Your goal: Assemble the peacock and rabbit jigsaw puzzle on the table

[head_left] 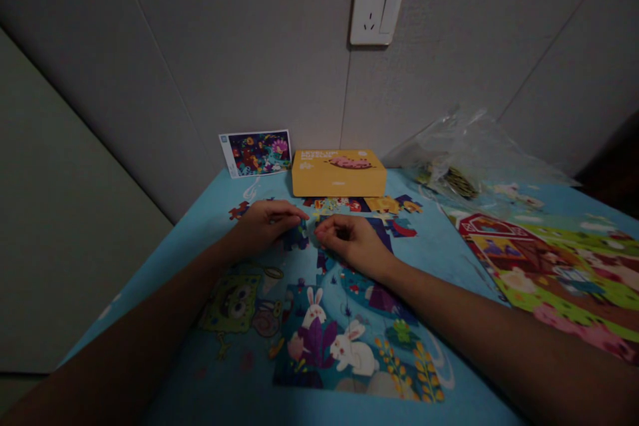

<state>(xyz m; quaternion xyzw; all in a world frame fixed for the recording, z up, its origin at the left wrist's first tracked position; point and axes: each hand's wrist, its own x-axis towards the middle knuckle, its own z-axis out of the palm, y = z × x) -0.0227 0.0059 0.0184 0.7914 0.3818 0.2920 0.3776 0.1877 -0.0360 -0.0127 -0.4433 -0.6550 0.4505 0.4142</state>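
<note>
Pretty dim shot, so a lot is murky. The rabbit puzzle (352,343) lies in front of the person, its lower part joined up, but the right hand (357,239) and forearm cover some of its upper and right side. Thumb and fingertips on that hand are curled close together; can't tell if they've got anything between them. The left hand (267,226) has thumb and fingers nearly together too, with a dark blue piece (296,237) right at the tips. Honestly can't tell if it's pinched or just lying underneath.

Loose pieces (407,205) sit past the hands, some partly hidden. Both forearms run out of frame, and the farm picture (559,273) is cut off at the right edge. Clear plastic bag (479,153) has a stack of something in it, too blurry to ID.

For text, the yellow box (339,180) reads "LEVEL UP PUZZLES"; the smaller print's mush. The picture card (259,154) beside it has unreadable marks down its left edge.
</note>
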